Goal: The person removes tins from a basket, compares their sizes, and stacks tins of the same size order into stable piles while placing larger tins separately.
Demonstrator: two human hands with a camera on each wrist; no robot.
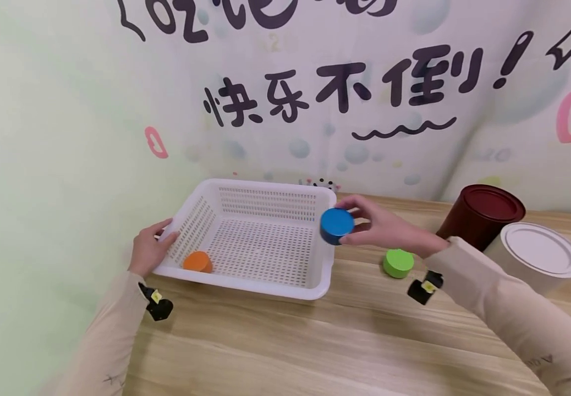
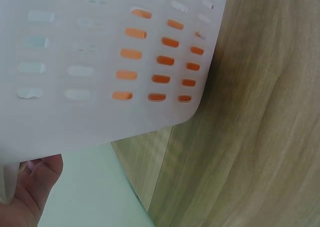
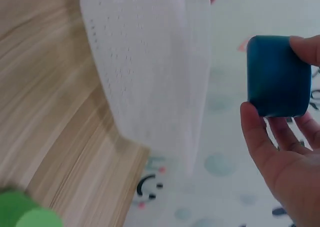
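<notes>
A blue cylinder (image 1: 337, 225) is pinched between the thumb and fingers of my right hand (image 1: 372, 223), up at the right rim of a white plastic basket (image 1: 261, 286). In the right wrist view the blue cylinder (image 3: 278, 76) shows side-on, raised above the table. My left hand (image 1: 149, 248) grips the basket's left rim, with fingers curled at the edge in the left wrist view. Inside the basket, in the near left corner, lies an orange cylinder (image 1: 198, 262), also visible as orange patches through the wall slots. A green cylinder (image 1: 398, 263) sits on the table below my right forearm.
At the right stand a dark red lidded can (image 1: 488, 212) and a white lidded can (image 1: 538, 256), close beside my right sleeve. The wooden table (image 1: 265, 346) meets a printed cloth backdrop (image 1: 275, 137) behind and to the left.
</notes>
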